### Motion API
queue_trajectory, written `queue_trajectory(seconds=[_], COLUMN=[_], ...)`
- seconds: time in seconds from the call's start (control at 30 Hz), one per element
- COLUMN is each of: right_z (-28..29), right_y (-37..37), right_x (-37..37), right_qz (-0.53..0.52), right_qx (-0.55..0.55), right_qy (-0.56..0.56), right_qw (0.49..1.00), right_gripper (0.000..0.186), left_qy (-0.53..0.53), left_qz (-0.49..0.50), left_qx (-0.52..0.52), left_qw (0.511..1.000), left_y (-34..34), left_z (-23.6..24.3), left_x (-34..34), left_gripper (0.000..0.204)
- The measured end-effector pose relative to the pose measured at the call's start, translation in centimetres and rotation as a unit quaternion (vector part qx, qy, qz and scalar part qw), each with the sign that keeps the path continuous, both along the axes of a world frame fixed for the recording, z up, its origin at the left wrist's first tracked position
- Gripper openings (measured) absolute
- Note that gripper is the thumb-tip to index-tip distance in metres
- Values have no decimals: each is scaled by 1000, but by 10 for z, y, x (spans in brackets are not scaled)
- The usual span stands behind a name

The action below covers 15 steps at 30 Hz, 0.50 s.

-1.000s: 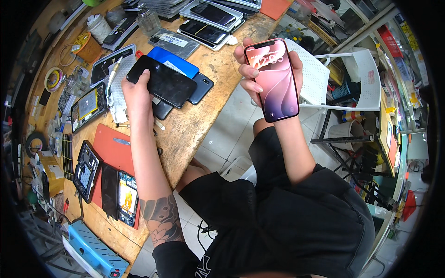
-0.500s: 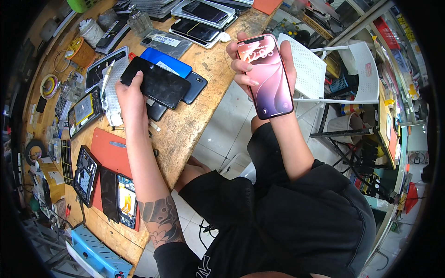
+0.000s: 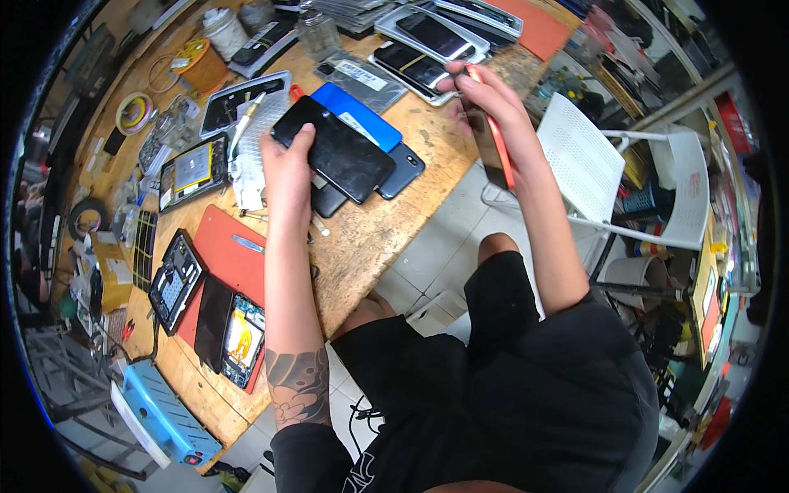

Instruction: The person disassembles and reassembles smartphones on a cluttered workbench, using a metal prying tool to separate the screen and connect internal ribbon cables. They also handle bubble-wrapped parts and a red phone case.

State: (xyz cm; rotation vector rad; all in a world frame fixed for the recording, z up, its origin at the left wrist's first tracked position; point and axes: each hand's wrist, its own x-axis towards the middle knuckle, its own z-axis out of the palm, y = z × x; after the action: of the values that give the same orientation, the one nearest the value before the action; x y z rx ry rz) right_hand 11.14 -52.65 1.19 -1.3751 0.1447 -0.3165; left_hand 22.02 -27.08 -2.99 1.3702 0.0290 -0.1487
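Here, your left hand point(image 3: 288, 171) pinches a black phone point(image 3: 345, 156), upper centre of frame; thumb on its face, other fingers mostly hidden. A blue phone point(image 3: 359, 115) shows just beyond it on the wooden bench point(image 3: 366, 246). Your right hand point(image 3: 511, 115), right of upper centre, has its fingers clamped on a red-edged phone point(image 3: 493, 149), tilted nearly edge-on. Lower left of frame: opened phone point(image 3: 244, 337) on a red mat point(image 3: 228, 263). White chair point(image 3: 575, 156), right of frame.

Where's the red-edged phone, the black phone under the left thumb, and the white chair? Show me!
Red-edged phone point(image 3: 489, 148): head view, on its screen side.
Black phone point(image 3: 343, 158): head view, middle of its upward face.
White chair point(image 3: 578, 156): head view, on its seat.
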Motion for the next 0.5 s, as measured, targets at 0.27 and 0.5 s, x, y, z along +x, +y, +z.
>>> queue_trajectory(seconds=[0.27, 0.5], right_z=[-3, -13], right_y=[12, 8], right_x=[169, 207], right_qz=[58, 171], right_qx=[-466, -219], right_qy=[-15, -51], right_qw=[883, 959], right_gripper=[69, 64], left_qy=[-11, -4], left_qz=[-12, -10], left_qx=[-4, 1], left_qw=[1000, 1000], left_y=[0, 0], left_z=[4, 6], left_x=[-5, -8], left_gripper=[44, 45])
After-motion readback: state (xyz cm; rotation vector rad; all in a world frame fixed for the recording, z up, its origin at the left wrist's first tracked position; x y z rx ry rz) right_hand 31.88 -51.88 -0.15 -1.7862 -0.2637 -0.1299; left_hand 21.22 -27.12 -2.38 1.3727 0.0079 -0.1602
